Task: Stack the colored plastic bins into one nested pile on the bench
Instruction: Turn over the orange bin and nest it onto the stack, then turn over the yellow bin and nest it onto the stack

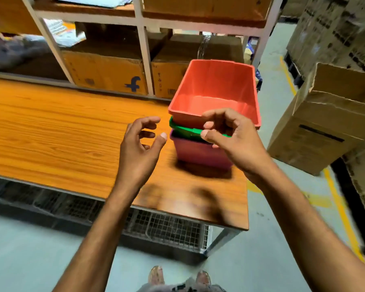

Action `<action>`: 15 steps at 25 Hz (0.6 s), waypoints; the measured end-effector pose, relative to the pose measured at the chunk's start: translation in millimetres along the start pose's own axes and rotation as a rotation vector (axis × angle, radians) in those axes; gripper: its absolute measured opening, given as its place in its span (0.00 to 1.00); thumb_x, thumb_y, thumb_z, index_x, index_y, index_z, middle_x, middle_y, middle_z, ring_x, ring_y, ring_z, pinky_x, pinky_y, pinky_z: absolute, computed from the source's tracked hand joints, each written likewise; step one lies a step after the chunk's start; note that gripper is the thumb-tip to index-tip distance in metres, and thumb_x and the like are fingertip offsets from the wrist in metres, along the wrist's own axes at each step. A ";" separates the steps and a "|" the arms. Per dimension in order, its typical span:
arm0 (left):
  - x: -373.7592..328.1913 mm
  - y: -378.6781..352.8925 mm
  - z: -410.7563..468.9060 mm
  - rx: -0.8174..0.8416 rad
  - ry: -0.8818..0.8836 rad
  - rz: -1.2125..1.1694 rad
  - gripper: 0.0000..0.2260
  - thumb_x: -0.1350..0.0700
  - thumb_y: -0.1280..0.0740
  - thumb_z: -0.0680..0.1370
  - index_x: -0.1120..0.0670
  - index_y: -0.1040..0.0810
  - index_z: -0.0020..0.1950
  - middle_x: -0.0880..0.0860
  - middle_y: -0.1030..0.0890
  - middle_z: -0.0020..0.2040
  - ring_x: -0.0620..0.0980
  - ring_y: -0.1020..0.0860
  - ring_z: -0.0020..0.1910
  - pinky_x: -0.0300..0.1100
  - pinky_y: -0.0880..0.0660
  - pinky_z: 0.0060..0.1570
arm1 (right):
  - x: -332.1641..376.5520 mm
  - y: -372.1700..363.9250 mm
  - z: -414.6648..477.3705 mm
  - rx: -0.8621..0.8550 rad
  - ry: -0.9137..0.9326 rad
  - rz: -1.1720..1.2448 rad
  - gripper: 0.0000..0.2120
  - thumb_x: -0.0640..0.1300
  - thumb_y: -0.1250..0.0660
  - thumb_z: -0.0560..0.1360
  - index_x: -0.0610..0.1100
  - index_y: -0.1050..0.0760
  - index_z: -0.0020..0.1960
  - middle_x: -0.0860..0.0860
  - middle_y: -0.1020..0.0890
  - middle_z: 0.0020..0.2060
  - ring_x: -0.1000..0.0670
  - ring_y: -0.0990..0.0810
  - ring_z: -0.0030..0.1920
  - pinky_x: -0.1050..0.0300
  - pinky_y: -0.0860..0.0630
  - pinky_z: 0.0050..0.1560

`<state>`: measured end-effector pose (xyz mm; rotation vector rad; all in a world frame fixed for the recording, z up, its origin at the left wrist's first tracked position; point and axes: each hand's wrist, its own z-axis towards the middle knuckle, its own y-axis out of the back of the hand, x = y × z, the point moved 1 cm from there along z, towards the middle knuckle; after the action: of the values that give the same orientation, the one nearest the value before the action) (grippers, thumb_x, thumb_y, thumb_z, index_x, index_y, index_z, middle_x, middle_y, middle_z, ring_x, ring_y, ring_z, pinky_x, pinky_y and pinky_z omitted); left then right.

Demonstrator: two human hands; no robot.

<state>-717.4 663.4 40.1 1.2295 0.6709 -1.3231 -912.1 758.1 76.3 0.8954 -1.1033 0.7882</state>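
Observation:
Three bins stand nested at the right end of the wooden bench. The red bin is on top, a green bin shows only its rim below it, and a purple bin is at the bottom. My left hand hovers just left of the pile with curled fingers apart, holding nothing. In front of the pile's near right corner is my right hand, fingers loosely curled and apart, thumb near the green rim; whether it touches is unclear.
Behind the bench a white shelf rack holds cardboard boxes. More large cartons stand on the floor at the right beside yellow floor lines. A wire mesh shelf runs under the bench.

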 end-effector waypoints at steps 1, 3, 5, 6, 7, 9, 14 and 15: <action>5.1 5.8 -15.2 -0.009 0.002 0.024 0.14 0.56 0.27 0.79 0.46 0.21 0.63 0.48 0.20 0.60 0.46 0.20 0.55 0.41 0.25 0.46 | -6.3 -11.3 -8.8 0.039 -0.011 0.004 0.14 0.33 0.27 0.75 0.42 0.20 0.58 0.48 0.18 0.46 0.52 0.23 0.44 0.61 0.24 0.48; 17.0 20.6 -42.5 -0.026 0.017 0.072 0.14 0.56 0.27 0.78 0.46 0.22 0.63 0.46 0.21 0.59 0.45 0.21 0.54 0.42 0.24 0.47 | -18.4 -37.1 -26.7 0.124 -0.036 -0.006 0.14 0.33 0.26 0.74 0.42 0.20 0.59 0.48 0.18 0.45 0.53 0.23 0.44 0.61 0.24 0.49; 31.6 39.8 -66.4 -0.038 0.033 0.142 0.15 0.55 0.27 0.78 0.45 0.21 0.63 0.44 0.22 0.58 0.43 0.21 0.55 0.41 0.24 0.49 | -32.2 -64.4 -45.3 0.160 -0.064 -0.045 0.14 0.36 0.25 0.74 0.45 0.20 0.58 0.48 0.17 0.45 0.55 0.22 0.44 0.60 0.24 0.47; 40.2 51.4 -77.3 -0.043 0.038 0.189 0.15 0.54 0.27 0.78 0.45 0.22 0.64 0.43 0.22 0.58 0.42 0.22 0.55 0.42 0.24 0.50 | -38.5 -78.4 -55.6 0.161 -0.067 -0.095 0.14 0.39 0.25 0.74 0.48 0.20 0.58 0.50 0.17 0.46 0.56 0.21 0.43 0.60 0.24 0.46; 49.2 64.0 -87.9 -0.045 0.049 0.247 0.15 0.53 0.27 0.78 0.45 0.22 0.64 0.42 0.23 0.58 0.41 0.22 0.56 0.44 0.24 0.52 | -43.9 -91.9 -65.9 0.158 -0.043 -0.178 0.14 0.42 0.25 0.75 0.51 0.21 0.58 0.54 0.18 0.46 0.58 0.21 0.44 0.60 0.24 0.44; 67.7 96.4 -111.6 -0.056 0.088 0.388 0.16 0.50 0.29 0.79 0.44 0.23 0.66 0.41 0.23 0.60 0.43 0.23 0.60 0.50 0.23 0.55 | -50.6 -125.6 -88.0 0.175 0.057 -0.400 0.15 0.48 0.27 0.75 0.54 0.22 0.61 0.59 0.20 0.48 0.58 0.21 0.50 0.59 0.24 0.46; 105.6 194.0 -168.8 -0.076 0.117 0.663 0.16 0.50 0.31 0.79 0.46 0.24 0.67 0.45 0.22 0.63 0.50 0.24 0.62 0.55 0.23 0.56 | -51.9 -231.0 -141.9 0.284 0.178 -0.585 0.17 0.50 0.30 0.78 0.51 0.24 0.66 0.57 0.22 0.57 0.54 0.26 0.60 0.54 0.26 0.58; 112.8 217.5 -177.9 -0.080 0.122 0.693 0.16 0.50 0.31 0.79 0.46 0.24 0.67 0.45 0.22 0.63 0.50 0.24 0.62 0.54 0.24 0.56 | -48.8 -255.6 -151.7 0.307 0.184 -0.579 0.17 0.49 0.30 0.78 0.51 0.24 0.66 0.57 0.23 0.58 0.54 0.26 0.61 0.54 0.26 0.59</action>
<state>-442.5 748.1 -54.5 1.3208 0.3227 -0.6442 -640.3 779.5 -51.9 1.2951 -0.5200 0.5434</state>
